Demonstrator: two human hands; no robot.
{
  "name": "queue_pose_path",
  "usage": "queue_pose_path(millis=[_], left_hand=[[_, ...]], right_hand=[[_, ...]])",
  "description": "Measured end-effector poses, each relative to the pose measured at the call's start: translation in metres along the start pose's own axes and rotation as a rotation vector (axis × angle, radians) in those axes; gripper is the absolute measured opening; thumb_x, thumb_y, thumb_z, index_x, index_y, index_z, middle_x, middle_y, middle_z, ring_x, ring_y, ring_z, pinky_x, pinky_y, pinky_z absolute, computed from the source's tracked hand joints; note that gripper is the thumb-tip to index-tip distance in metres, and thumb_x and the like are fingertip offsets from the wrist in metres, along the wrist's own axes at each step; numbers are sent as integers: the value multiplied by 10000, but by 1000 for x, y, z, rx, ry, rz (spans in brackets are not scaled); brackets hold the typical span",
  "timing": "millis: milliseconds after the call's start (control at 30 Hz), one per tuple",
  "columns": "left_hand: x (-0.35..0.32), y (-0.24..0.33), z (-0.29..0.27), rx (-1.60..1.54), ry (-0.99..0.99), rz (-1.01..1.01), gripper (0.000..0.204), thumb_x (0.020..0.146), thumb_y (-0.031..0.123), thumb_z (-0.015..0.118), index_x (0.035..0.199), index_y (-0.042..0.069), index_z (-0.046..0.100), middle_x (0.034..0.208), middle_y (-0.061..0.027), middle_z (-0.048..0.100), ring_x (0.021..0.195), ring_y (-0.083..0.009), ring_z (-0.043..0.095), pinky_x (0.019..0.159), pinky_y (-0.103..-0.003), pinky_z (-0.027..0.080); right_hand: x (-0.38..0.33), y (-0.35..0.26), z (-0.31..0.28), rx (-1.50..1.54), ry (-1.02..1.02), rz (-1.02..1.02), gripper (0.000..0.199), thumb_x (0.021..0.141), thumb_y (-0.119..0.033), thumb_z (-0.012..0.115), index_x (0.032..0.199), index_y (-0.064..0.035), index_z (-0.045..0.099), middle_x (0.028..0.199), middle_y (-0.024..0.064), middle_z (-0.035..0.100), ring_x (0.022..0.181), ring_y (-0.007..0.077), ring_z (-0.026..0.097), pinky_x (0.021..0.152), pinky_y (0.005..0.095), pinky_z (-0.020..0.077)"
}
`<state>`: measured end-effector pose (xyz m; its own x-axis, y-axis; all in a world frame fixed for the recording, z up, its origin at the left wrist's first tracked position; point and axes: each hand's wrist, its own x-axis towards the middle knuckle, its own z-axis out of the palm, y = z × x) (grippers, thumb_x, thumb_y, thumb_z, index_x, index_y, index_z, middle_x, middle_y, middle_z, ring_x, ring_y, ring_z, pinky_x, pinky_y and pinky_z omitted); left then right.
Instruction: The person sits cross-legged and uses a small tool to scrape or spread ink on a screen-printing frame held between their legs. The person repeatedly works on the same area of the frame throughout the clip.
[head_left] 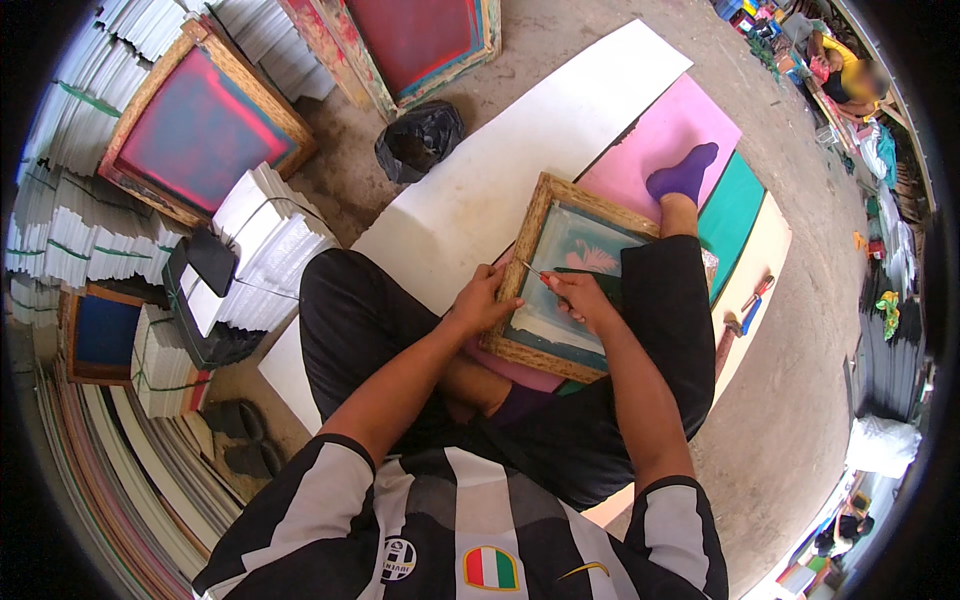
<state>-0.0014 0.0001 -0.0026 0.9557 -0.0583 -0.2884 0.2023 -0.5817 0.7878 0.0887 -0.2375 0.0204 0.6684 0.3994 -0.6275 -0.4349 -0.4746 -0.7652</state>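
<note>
The right hand [583, 299] pinched a red-handled tool [546, 281], its tip to that hand's left, near the rail that the left hand [482, 300] gripped on the wooden frame [537, 220]. Control probably called for bracing firmly, sparing the screen [550, 326].

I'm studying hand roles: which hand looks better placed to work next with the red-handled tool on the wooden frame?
The right hand, most likely: it holds the red-handled tool, its tip toward the left side of the wooden frame. The left hand is occupied gripping that side.
</note>
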Motion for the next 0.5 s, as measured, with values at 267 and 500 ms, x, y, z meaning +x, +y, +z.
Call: queue_pose_path(millis=[267, 500], left_hand=[[3, -5, 5, 11, 26, 14, 867, 828, 465, 797, 1496, 13, 478, 1336, -227, 513, 1253, -402, 557, 1063, -451, 464], [1, -5, 8, 77, 71, -18, 879, 810, 473, 809, 1492, 19, 489, 1330, -217, 530, 1215, -383, 588, 1016, -434, 496]], right_hand=[[-13, 6, -2, -342, 144, -388, 364, 980, -289, 676, 1295, -108, 708, 942, 102, 767, 767, 211, 708, 689, 372, 540], [-51, -26, 13, -614, 313, -288, 303, 956, -280, 653, 1246, -233, 728, 1106, 169, 736, 989, 409, 704, 844, 490, 559]])
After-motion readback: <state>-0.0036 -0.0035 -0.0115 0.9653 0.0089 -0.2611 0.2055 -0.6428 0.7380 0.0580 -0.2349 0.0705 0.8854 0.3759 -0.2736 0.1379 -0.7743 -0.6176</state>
